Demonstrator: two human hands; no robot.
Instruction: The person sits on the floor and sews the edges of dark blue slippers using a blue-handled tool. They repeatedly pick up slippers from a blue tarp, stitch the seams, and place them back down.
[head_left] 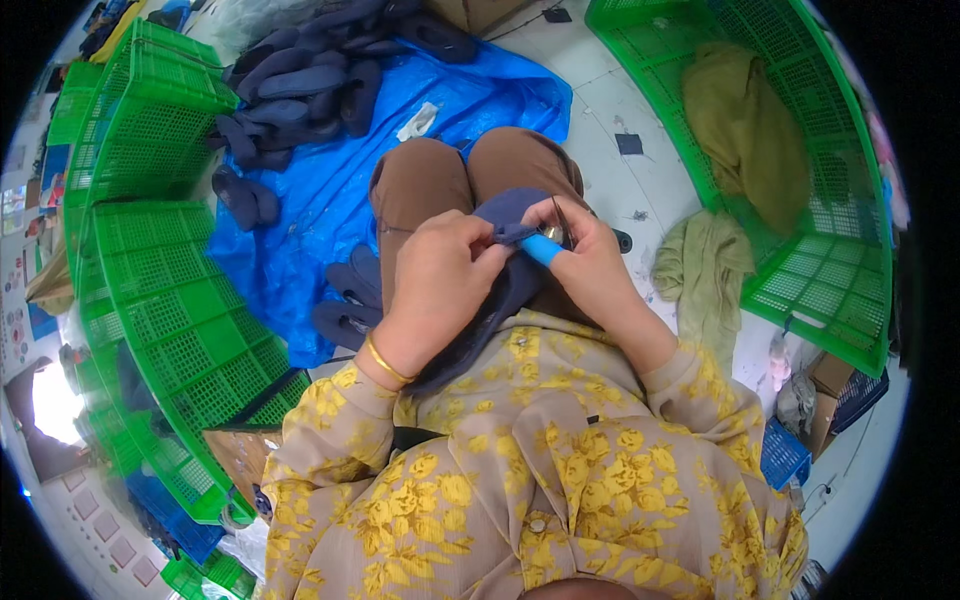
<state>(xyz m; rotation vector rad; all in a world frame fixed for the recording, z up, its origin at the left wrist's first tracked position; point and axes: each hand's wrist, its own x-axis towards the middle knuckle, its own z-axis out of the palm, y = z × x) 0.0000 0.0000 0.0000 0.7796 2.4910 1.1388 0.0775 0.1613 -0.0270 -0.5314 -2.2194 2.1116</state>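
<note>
Remote on the head cam here. Biggest stuff first: green crates (175, 300) at both sides, then a blue tarp (510, 105) with a slipper pile (295, 82) on it. My dark blue slipper (515, 283) sits in the lap. Left hand (440, 275) has its edge pinched; right hand (598, 268) is curled round a small metal tool (558, 236), maybe snips, blue-covered thumb (542, 248) against the fabric. Looks like close edge work to me, so the next move calls for a steady left pinch and tip clear of fingertips.
</note>
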